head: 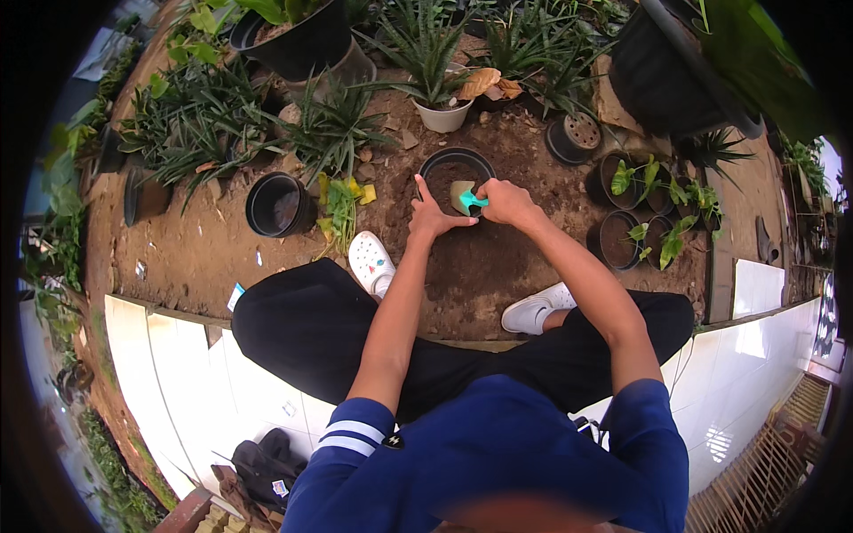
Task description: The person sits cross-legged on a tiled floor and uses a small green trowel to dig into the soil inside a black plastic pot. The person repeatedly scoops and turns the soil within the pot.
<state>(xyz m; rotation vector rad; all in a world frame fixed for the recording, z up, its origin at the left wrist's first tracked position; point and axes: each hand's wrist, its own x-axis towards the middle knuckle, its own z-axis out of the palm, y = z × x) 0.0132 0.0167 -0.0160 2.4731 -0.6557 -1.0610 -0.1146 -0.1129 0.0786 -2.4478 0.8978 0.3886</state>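
Observation:
A round black plastic plant pot (492,168) with brown soil (445,174) inside stands on the bare ground before me. My left hand (432,217) holds its near left side, thumb and forefinger spread along the rim. In my right hand (509,202) is a small garden trowel (474,200) with a teal handle, gripped from the right side of the pot. The trowel's soil-smeared blade (460,193) is over the soil inside the rim; whether its tip is in the soil I cannot tell.
An empty-looking black pot (310,212) lies tilted at left, beside wilted yellow-green leaves (343,208). Behind stands a white pot (442,120) with a spiky plant. An overturned black pot (565,145) and several seedling pots (608,258) are at right. White tiles (180,353) edge the ground.

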